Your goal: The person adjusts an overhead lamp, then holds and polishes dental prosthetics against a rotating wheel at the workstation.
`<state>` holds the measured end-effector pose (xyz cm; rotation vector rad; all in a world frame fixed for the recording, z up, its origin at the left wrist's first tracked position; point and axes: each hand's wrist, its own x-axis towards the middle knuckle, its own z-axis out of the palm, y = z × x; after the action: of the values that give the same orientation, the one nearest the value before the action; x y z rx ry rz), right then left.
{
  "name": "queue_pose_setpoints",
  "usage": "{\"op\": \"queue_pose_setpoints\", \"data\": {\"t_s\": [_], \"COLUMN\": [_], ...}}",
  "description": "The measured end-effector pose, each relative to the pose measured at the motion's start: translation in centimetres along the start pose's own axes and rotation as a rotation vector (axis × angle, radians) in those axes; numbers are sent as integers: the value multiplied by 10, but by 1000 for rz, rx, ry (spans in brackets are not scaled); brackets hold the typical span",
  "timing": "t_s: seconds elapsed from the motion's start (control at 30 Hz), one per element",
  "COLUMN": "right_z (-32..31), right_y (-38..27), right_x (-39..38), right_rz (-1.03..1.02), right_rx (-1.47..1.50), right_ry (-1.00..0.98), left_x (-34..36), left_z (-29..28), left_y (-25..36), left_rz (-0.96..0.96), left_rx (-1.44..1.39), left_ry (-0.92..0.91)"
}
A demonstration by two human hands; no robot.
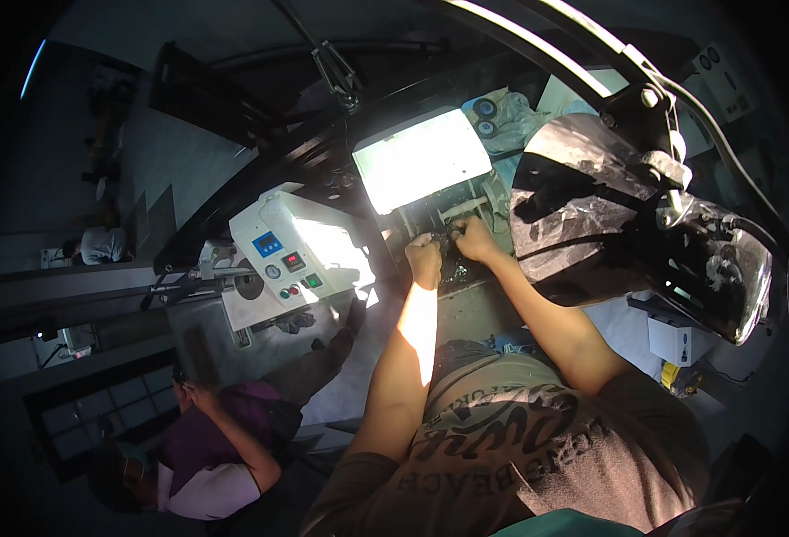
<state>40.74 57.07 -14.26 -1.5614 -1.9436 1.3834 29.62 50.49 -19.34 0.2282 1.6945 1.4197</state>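
Observation:
My left hand [424,257] and my right hand [471,236] are close together below a sunlit white housing [417,157], over a dark, glossy mechanism [457,270]. Both have curled, closed fingers at small dark parts that I cannot make out clearly. My left forearm is in bright sun; my right hand sits slightly higher, by a pale bar of the mechanism.
A white control box [282,255] stands left, with a co-worker [197,447] below it. A large dark curved panel [564,197] on a jointed arm fills the right. Small black wheels [486,109] lie behind the housing; another person [99,246] is far left.

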Motion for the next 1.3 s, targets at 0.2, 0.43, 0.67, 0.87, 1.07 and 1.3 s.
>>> {"op": "queue_pose_setpoints", "data": {"t_s": [0.2,0.43,0.67,0.87,1.07,1.3], "right_z": [1,22,8,17,33,57], "right_y": [9,42,26,47,65,65], "right_x": [-22,-27,1,15,38,54], "right_rz": [-362,-538,-30,433,521,568], "right_rx": [-95,-192,283,620,773,629], "right_ry": [16,114,-128,-214,-128,-4], "left_x": [15,-1,4,3,20,21], "left_z": [-38,-17,-15,-14,2,-4], "left_y": [-28,-19,-19,-25,-22,-2], "left_rz": [511,507,414,-23,-102,-226], "left_rx": [422,473,334,-8,-310,-181], "left_ry": [-37,-141,-189,-197,-155,-25]}}
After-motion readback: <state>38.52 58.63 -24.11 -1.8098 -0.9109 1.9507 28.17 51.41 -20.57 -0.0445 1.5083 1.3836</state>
